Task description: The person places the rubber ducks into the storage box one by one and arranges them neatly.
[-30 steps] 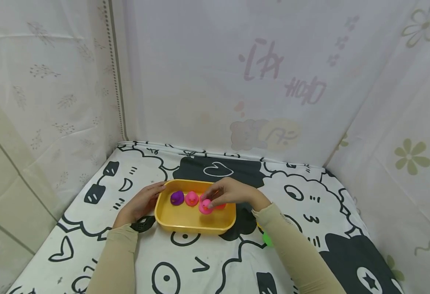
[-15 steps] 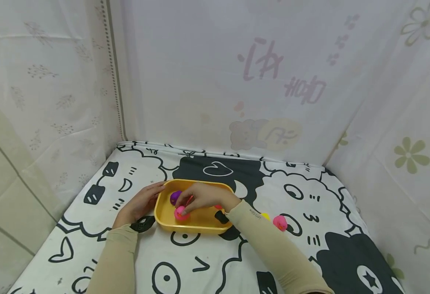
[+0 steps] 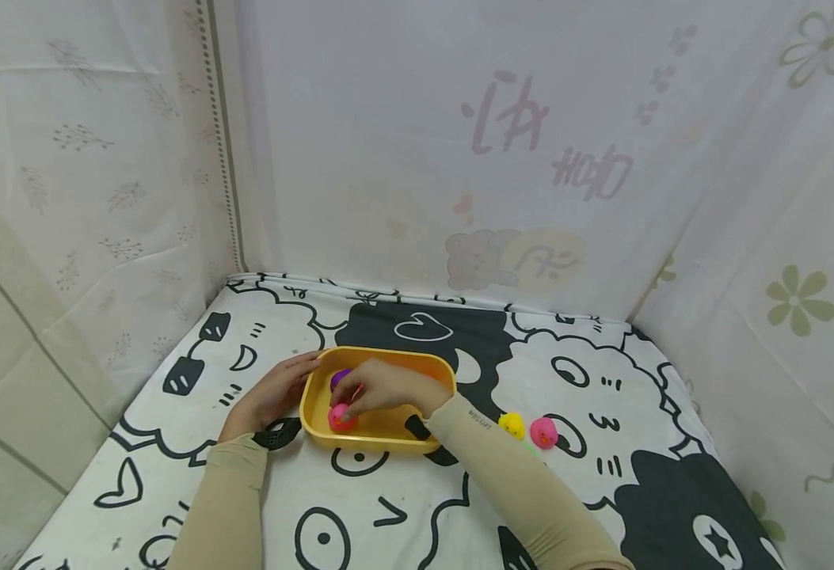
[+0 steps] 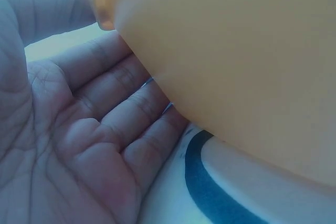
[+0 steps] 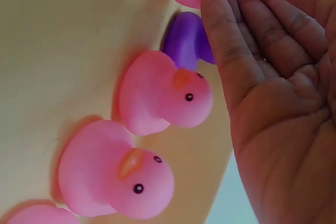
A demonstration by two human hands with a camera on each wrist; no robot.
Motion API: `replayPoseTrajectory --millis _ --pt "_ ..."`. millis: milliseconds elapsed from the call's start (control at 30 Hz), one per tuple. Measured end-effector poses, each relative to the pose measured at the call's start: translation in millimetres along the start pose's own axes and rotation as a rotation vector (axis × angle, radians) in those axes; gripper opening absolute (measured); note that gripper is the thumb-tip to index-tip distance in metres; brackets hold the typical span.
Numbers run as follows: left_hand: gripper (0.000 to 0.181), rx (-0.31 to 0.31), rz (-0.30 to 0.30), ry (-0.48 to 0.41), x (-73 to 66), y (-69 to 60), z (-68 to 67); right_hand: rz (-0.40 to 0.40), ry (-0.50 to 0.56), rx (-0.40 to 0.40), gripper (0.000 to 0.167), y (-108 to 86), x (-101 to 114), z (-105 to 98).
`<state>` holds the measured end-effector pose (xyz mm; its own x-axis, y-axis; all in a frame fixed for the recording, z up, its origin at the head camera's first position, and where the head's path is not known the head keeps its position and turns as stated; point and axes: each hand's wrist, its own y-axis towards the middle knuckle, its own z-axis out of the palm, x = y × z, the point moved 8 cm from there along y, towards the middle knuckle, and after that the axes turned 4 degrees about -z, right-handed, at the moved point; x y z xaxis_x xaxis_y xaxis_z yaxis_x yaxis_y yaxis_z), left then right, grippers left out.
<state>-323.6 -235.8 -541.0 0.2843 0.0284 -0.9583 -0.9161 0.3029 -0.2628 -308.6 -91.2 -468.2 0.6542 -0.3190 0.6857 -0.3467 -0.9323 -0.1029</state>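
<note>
Right hand [image 3: 382,386]: fingers pinching one pink toy duck [image 3: 342,418], bill toward near rim of yellow tray [image 3: 388,444], long axis unclear; at fingertips, within tray's near-left corner; smooth, orange-billed. Left hand [image 3: 274,393]: fingers nearly straight, touching tray's left end. Purple duck [image 3: 340,378]: inside tray. Yellow duck [image 3: 512,425]: right of tray.
</note>
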Motion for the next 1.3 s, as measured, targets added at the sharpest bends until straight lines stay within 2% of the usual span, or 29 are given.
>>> replayPoseTrajectory --millis 300,967,1300 --pt "0.067 0.002 0.011 0.017 -1.1 -1.5 1.6 0.006 -0.049 -0.018 0.022 5.4 -3 5" --pt "0.066 0.000 0.014 0.018 -1.0 -2.8 3.8 0.025 -0.065 -0.028 0.027 -3.8 0 -2" --pt "0.065 -0.009 0.013 0.006 -1.8 -2.1 2.4 -0.070 -0.158 -0.059 0.029 -23.1 12 -16"
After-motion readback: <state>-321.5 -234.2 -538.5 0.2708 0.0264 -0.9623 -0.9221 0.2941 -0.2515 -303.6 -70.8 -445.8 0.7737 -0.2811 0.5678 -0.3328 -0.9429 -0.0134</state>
